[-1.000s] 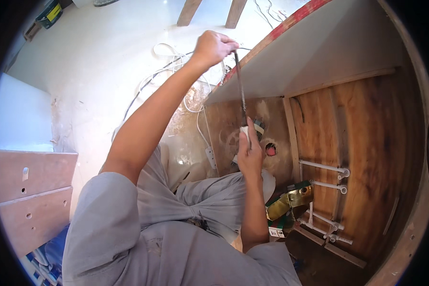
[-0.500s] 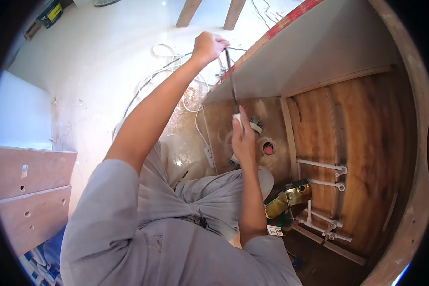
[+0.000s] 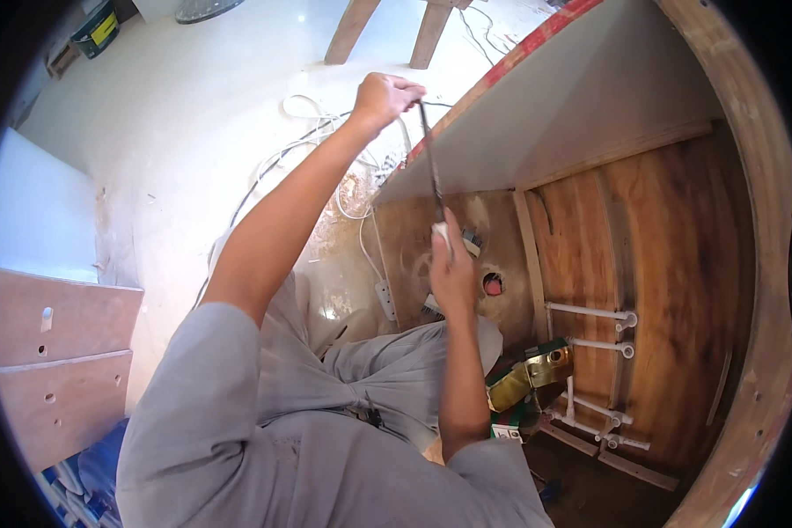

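Note:
A long, thin, dark rod (image 3: 431,158) slants down between my two hands. At its upper end, my left hand (image 3: 385,104) is closed, with thumb and fingertips pinching the tip. Lower down, my right hand (image 3: 455,277) is closed around the rod's other end, where a small white piece (image 3: 441,232) shows at the fingers; whether it is a handle or a wrap I cannot tell. Behind my right hand, a bristled block (image 3: 473,241) rests on a brown board (image 3: 405,229). A second bristled block (image 3: 431,306) is partly hidden by my right wrist.
Right of me is a wooden cabinet (image 3: 678,264) with white pipes (image 3: 590,311) along its inner panel. A gold-and-green box (image 3: 550,363) sits near my right forearm. White cable (image 3: 308,132) and a power strip (image 3: 385,301) lie on the floor. Wooden legs (image 3: 431,35) stand ahead.
The view has tilted slightly, so most things sit a little lower. Both hands keep the same grip on the rod, and its slant is nearly the same.

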Available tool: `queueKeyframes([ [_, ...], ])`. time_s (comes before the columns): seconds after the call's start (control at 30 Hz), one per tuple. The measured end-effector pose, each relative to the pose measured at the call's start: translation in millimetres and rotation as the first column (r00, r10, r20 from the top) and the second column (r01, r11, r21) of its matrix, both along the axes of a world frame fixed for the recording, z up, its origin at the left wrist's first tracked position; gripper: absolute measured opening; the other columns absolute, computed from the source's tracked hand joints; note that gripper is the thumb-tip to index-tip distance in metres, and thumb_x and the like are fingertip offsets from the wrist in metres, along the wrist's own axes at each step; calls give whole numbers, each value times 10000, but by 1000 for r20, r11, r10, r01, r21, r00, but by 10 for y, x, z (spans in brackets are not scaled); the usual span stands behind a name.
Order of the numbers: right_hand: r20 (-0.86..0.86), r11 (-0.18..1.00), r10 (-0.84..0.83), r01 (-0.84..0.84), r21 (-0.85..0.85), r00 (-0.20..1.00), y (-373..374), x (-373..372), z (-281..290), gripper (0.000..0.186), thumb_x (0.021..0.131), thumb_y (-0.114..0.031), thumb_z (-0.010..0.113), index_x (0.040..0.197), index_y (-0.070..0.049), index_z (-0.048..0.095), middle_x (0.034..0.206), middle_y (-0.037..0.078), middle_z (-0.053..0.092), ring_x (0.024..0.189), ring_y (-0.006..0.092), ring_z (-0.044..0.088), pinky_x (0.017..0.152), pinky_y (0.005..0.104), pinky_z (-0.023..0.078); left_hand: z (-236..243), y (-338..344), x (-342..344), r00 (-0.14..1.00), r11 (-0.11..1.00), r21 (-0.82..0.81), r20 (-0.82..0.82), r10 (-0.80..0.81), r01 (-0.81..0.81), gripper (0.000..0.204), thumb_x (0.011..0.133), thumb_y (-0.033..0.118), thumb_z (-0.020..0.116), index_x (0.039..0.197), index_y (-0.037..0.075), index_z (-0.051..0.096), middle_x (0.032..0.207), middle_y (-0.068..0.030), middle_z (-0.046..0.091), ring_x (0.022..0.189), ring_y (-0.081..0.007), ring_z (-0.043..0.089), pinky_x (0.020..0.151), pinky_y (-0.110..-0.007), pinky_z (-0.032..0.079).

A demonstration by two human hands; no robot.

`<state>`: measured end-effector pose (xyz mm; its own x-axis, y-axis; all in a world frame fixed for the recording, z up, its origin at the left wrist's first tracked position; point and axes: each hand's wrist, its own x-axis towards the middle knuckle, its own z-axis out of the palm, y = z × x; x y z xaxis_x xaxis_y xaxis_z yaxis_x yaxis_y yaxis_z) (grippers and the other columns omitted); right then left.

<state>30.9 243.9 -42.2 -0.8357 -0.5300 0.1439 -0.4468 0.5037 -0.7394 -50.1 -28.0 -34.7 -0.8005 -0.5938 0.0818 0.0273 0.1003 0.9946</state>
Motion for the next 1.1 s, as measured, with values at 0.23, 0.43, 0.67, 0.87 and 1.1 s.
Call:
queueKeyframes([
  [0.23,-14,1000,15,-15,-13,1000,-88,-28,-77,421,939,-236,476,1321,-59,460,1149,239,587,1099,352,565,903,355,443,-118,-48,-30,989,992,-110,127,76,-62,196,815,155,700,885,-28,708,693,-45,666,583,-89,580,575,-208,482],
  [0.43,69,997,-29,34,-73,997,221,27,-73,417,947,-248,466,1324,-70,464,1218,233,553,1136,345,542,919,339,432,-39,263,-98,999,1000,-3,-33,12,-12,195,800,136,704,893,-35,706,682,-65,672,566,-84,573,535,-210,457],
  [0.67,9,998,-9,9,54,1000,-83,-76,-313,403,930,-240,492,1308,-101,484,1085,239,606,1003,376,595,820,393,476,-342,-80,-119,985,996,-1,146,92,-93,192,757,229,721,832,53,735,741,-101,699,654,-160,667,643,-272,517],
  [0.87,45,998,6,-3,-65,999,21,-58,-307,401,925,-223,500,1306,-95,487,1094,236,607,1005,367,600,819,383,480,-258,69,-114,990,990,-138,130,55,-37,198,757,235,724,822,48,736,740,-97,701,640,-155,662,640,-273,510],
  [1.1,-15,998,-8,7,-69,1000,235,-9,-298,395,923,-223,500,1295,-91,497,1133,241,582,1028,389,574,832,390,473,-249,209,-76,993,995,-103,116,12,0,190,740,270,717,796,90,740,724,-110,690,629,-209,658,651,-301,516],
])
